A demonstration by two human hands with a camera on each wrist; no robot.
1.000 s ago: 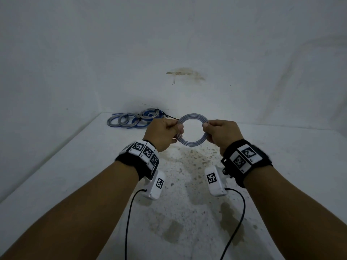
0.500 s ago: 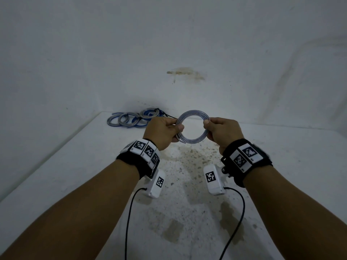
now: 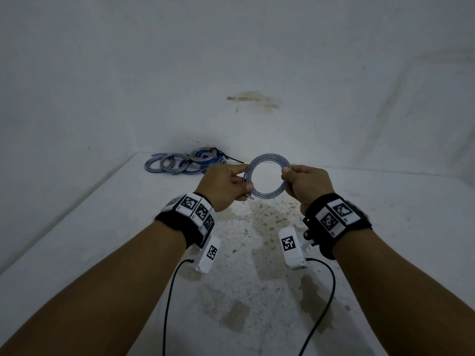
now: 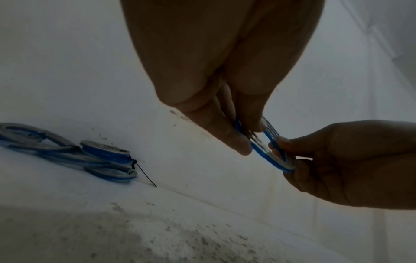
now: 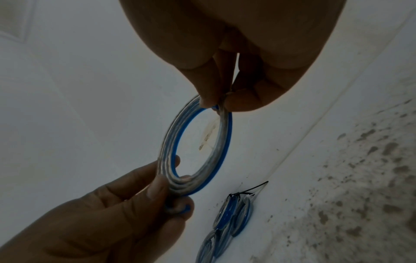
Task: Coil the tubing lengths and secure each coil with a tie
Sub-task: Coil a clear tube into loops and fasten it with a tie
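A coil of clear tubing with a blue stripe hangs in the air between my hands, above the white table. My left hand pinches the coil's left side between thumb and fingers, and a short tube end sticks out below the thumb. My right hand pinches the right side. The left wrist view shows the coil nearly edge-on, pinched between both hands. In the right wrist view the coil is a full ring of several turns. No tie is seen on it.
A pile of coiled blue and clear tubing lies at the table's far left corner against the wall, one coil bound with a black cable tie. The pile also shows below the ring in the right wrist view. The table surface is stained and speckled.
Both hands have lifted the coil slightly and tilted it, so its ring faces the head camera more squarely. The grip on each side has stayed the same.
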